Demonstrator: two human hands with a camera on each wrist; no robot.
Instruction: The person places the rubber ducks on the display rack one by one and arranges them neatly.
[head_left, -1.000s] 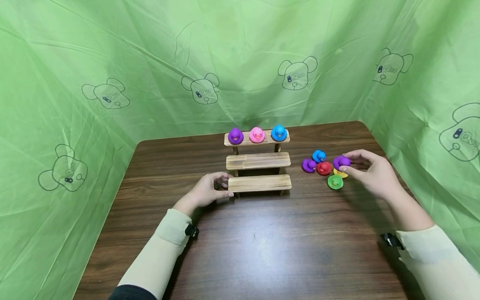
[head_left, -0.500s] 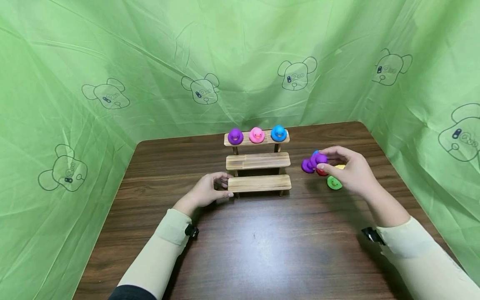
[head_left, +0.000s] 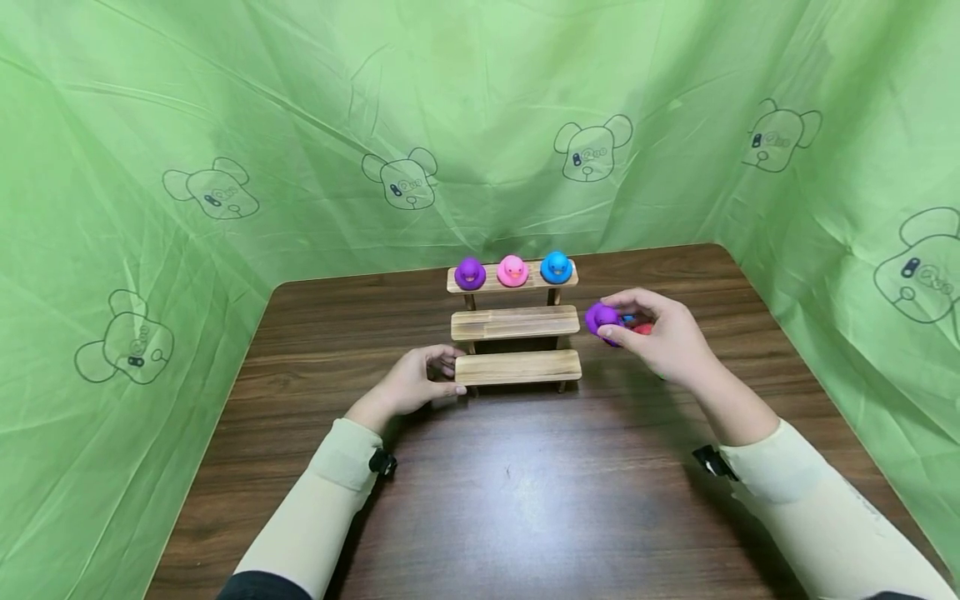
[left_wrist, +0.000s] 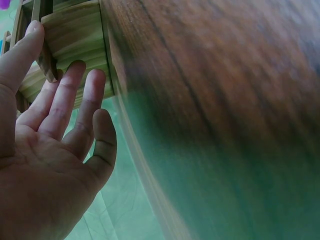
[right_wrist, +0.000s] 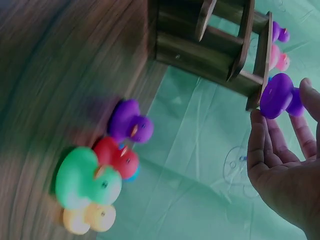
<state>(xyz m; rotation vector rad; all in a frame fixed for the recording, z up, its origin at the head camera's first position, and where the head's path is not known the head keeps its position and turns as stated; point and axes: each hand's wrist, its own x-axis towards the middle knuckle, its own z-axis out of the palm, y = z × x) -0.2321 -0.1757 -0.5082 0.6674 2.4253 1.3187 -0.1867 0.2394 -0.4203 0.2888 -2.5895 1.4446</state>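
Observation:
A three-tier wooden stand (head_left: 519, 367) stands on the table, with a purple rubber duck (head_left: 470, 273), a pink one and a blue duck (head_left: 557, 267) lined up on its top tier. My left hand (head_left: 411, 381) holds the left end of the lowest tier, thumb at the front edge and fingers behind. Just right of the middle tier, my right hand (head_left: 670, 337) pinches another purple rubber duck (right_wrist: 278, 96) between thumb and fingertips, raised above the table. In the right wrist view, the lower tiers of the stand show no ducks.
Loose ducks sit on the table right of the stand, mostly hidden by my right hand in the head view: a purple duck (right_wrist: 128, 122), a red duck (right_wrist: 117, 156), a green duck (right_wrist: 86, 178), a yellow duck (right_wrist: 90, 218) and a bit of blue. Green cloth (head_left: 495, 150) surrounds the table.
My right hand has carried the purple duck leftward, from over the loose ducks to near the stand's right side. The left hand has stayed at the stand's left end.

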